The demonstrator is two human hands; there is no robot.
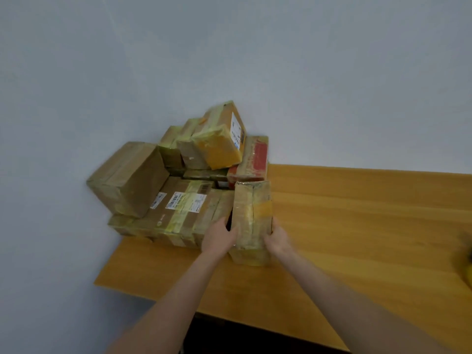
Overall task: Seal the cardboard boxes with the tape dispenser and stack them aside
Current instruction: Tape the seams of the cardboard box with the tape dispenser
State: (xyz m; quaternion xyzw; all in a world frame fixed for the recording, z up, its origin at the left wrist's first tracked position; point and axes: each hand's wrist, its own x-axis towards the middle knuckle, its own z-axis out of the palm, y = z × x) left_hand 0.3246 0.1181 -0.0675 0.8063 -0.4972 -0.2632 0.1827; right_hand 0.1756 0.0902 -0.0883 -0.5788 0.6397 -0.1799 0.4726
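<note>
A long taped cardboard box (pixel 251 215) stands on the wooden table (pixel 357 213), right beside a pile of taped boxes (pixel 178 195). My left hand (pixel 219 237) grips its left side and my right hand (pixel 278 238) grips its right side, both near the end closest to me. The pile fills the table's far left corner against the wall, with a big brown box (pixel 127 177) leaning on the left, a yellow box (pixel 222 136) on top and a red-sided box (pixel 255 159) at the back. No tape dispenser is plainly in view.
A blurred yellow and dark object (pixel 468 264) lies at the right edge of the view. The table's left edge (pixel 109 261) runs next to the grey wall (pixel 229 60). Bare wood stretches to the right of the held box.
</note>
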